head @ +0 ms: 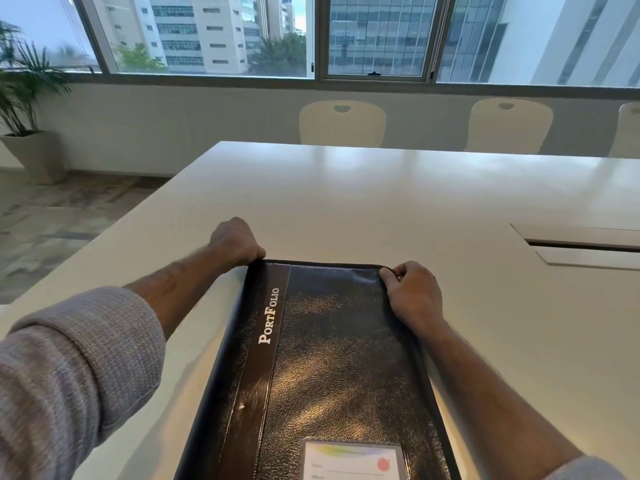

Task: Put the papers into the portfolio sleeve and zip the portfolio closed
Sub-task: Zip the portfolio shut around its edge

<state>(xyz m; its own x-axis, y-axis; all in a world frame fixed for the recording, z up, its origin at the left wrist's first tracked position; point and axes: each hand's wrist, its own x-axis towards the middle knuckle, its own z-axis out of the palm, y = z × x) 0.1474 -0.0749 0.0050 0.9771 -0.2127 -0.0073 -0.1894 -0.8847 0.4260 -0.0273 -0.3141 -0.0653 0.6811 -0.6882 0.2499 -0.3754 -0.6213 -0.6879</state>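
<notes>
A black leather portfolio [332,358] lies folded shut on the white table [381,202], its spine on the left lettered "PortFolio" and a card window near the bottom edge. My left hand [235,242] is closed on the far left corner of the portfolio. My right hand [414,292] rests on the far right corner, with thumb and forefinger pinched at the zipper edge there; the zipper pull itself is hidden by the fingers. No papers are in sight.
A recessed cable hatch [581,245] sits in the table at the right. Cream chairs [343,123] stand along the far side under the windows. A potted palm [24,109] stands on the floor at the left, beyond the table's left edge.
</notes>
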